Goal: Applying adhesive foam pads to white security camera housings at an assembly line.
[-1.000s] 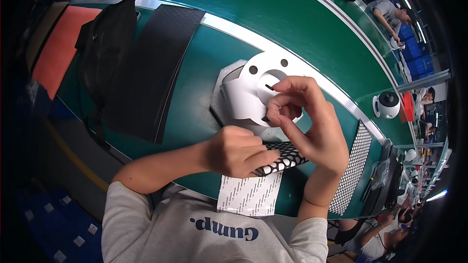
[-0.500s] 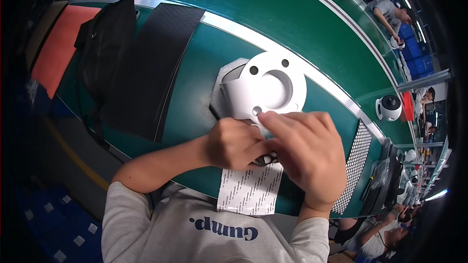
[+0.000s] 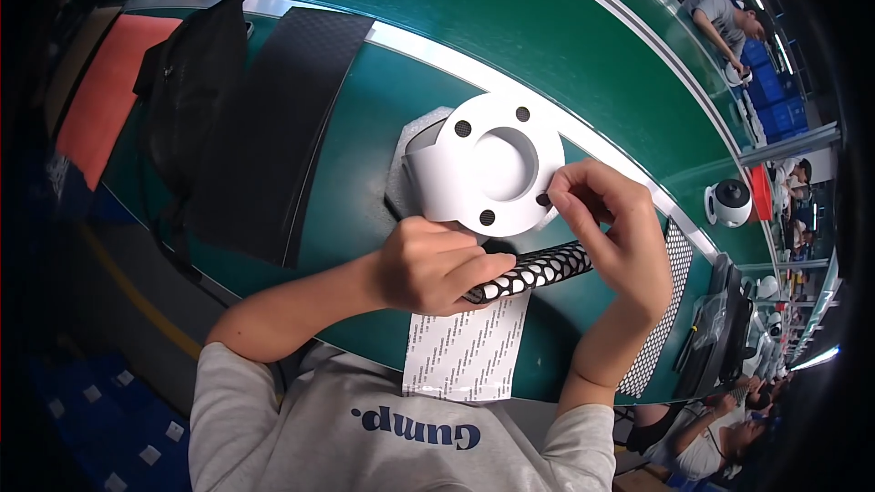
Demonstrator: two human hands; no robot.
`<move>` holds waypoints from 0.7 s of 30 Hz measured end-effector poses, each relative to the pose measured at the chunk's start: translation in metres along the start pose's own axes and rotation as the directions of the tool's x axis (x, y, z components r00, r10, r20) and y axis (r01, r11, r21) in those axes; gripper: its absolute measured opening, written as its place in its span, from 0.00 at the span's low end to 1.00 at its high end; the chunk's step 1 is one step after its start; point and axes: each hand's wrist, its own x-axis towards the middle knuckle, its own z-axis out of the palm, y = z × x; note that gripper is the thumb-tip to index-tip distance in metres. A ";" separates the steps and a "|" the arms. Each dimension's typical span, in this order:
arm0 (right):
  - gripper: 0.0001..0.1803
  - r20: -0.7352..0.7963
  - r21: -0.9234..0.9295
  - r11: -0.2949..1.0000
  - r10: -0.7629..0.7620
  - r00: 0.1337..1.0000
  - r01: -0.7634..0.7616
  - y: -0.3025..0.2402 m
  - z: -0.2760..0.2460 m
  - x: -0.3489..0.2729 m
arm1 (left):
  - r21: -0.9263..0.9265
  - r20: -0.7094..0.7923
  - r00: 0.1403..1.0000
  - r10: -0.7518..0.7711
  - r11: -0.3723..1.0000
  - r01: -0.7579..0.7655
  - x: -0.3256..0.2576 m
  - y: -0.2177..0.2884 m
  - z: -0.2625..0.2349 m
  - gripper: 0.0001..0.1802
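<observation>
A white round device base [image 3: 444,184] lies underside up on a grey foam pad [image 3: 394,189], with a wide round hollow in its face. Three dark textured round pads sit in small recesses around its rim. At the rim's right side, my right hand [image 3: 620,228] pinches a small black round pad [image 3: 544,200] between thumb and forefinger, against or just over the base. My left hand [image 3: 437,266] is closed around a curled black sheet [image 3: 551,269] punched with white-looking holes, held in front of the base. My left fingers hide the sheet's left end.
A white printed backing sheet [image 3: 463,355] lies at the table's near edge. Another perforated sheet [image 3: 658,319] is at right, black sheets [image 3: 273,128] and a black bag [image 3: 196,91] at left. Beyond the metal rail, a white camera-like device [image 3: 729,203] stands on the green belt.
My right hand has moved from the base's lower recess to the right one. The lower recess now shows a dark pad. The curled sheet has come into fuller view in my left hand.
</observation>
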 end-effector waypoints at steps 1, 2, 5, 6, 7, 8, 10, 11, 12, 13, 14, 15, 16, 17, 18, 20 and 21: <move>0.05 -0.009 -0.012 1.000 -0.023 1.000 0.023 0.002 0.000 -0.001 | 0.006 0.000 1.000 0.005 1.000 -0.005 0.001 0.000 0.001 0.17; 0.05 -0.016 -0.024 0.999 -0.046 0.999 0.045 0.003 0.000 -0.001 | 0.004 0.001 1.000 0.005 1.000 -0.005 0.001 0.001 0.001 0.17; 0.06 -0.017 -0.150 0.988 -0.042 0.999 0.039 -0.006 -0.001 -0.004 | 0.016 0.008 1.000 0.008 1.000 -0.008 0.001 0.002 0.001 0.18; 0.06 -0.016 -0.151 0.988 -0.041 0.999 0.038 -0.010 -0.001 -0.007 | 0.016 0.013 1.000 0.008 1.000 -0.008 0.001 0.002 0.001 0.18; 0.08 -0.041 -0.431 0.893 -0.162 0.986 0.128 -0.016 0.002 -0.012 | 0.016 0.018 1.000 0.008 1.000 -0.008 0.002 0.003 0.001 0.18; 0.10 -0.030 -0.676 0.713 -0.282 0.959 0.188 -0.023 0.005 -0.018 | 0.015 0.018 1.000 0.008 1.000 -0.009 0.002 0.002 0.003 0.18; 0.16 -0.017 -0.779 0.614 -0.218 0.976 0.124 -0.034 0.017 -0.030 | 0.033 -0.015 1.000 0.018 0.999 -0.017 -0.001 0.001 0.004 0.15; 0.16 0.001 -0.812 0.570 -0.217 0.976 0.128 -0.036 0.022 -0.032 | 0.033 -0.014 1.000 0.018 0.999 -0.017 -0.003 0.000 0.002 0.15; 0.19 0.014 -0.832 0.539 -0.210 0.977 0.128 -0.039 0.027 -0.032 | 0.039 -0.004 1.000 0.005 0.999 -0.005 -0.005 0.000 0.000 0.15; 0.19 0.011 -0.833 0.539 -0.211 0.977 0.126 -0.039 0.031 -0.032 | 0.046 0.007 1.000 -0.006 0.999 0.006 -0.007 -0.001 -0.003 0.15; 0.19 0.007 -0.825 0.553 -0.198 0.980 0.118 -0.039 0.034 -0.031 | 0.046 0.009 1.000 -0.002 0.999 0.002 -0.008 -0.002 -0.005 0.15; 0.18 -0.003 -0.822 0.560 -0.184 0.983 0.103 -0.040 0.035 -0.031 | 0.038 -0.008 1.000 -0.005 0.999 0.005 -0.008 -0.004 -0.004 0.15; 0.18 -0.016 -0.826 0.555 -0.187 0.982 0.093 -0.042 0.031 -0.028 | 0.029 -0.025 1.000 -0.005 1.000 0.006 -0.007 -0.005 -0.005 0.15; 0.18 0.010 -0.749 0.652 -0.167 0.986 0.118 -0.043 0.022 -0.025 | 0.031 -0.016 1.000 -0.010 0.999 0.011 -0.005 -0.006 -0.007 0.15; 0.18 0.024 -0.671 0.731 -0.148 0.989 0.126 -0.039 0.007 -0.025 | 0.022 -0.013 1.000 0.001 1.000 -0.001 -0.001 -0.006 -0.002 0.15; 0.12 0.000 -0.477 0.863 -0.189 0.982 0.166 -0.031 -0.016 -0.014 | -0.007 0.048 0.999 -0.016 1.000 0.016 0.003 -0.005 -0.003 0.16; 0.11 -0.063 -0.360 0.907 -0.258 0.964 0.219 -0.020 -0.026 -0.008 | -0.008 0.062 0.998 -0.027 1.000 0.028 0.004 -0.002 -0.004 0.16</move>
